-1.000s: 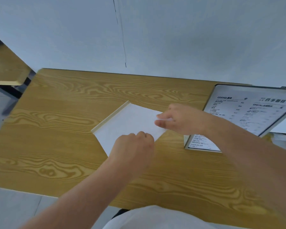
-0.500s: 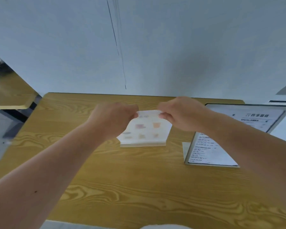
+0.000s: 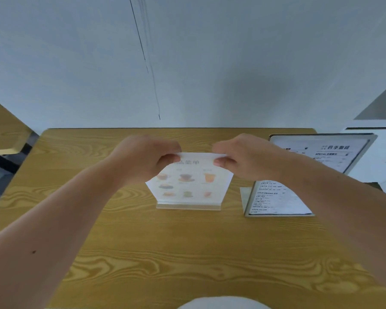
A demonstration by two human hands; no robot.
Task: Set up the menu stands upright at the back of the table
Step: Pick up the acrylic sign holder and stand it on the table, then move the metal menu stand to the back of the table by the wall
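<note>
The left hand [image 3: 146,158] and right hand [image 3: 243,156] are each pinching a top corner of the small white picture menu in its clear acrylic stand [image 3: 188,186], which is standing upright mid-way across the yellow wood-grain bench [image 3: 165,253]. Just beside it on the right, a larger black-and-white text menu stand [image 3: 281,199] is leaning back near the pale wall [image 3: 210,63].

My left hand [image 3: 147,160] and right hand [image 3: 243,158] cover the top corners of the picture menu stand [image 3: 188,181], centre frame; its print is blurred. My right forearm hides the middle of the text menu stand [image 3: 281,199], right of frame.
</note>
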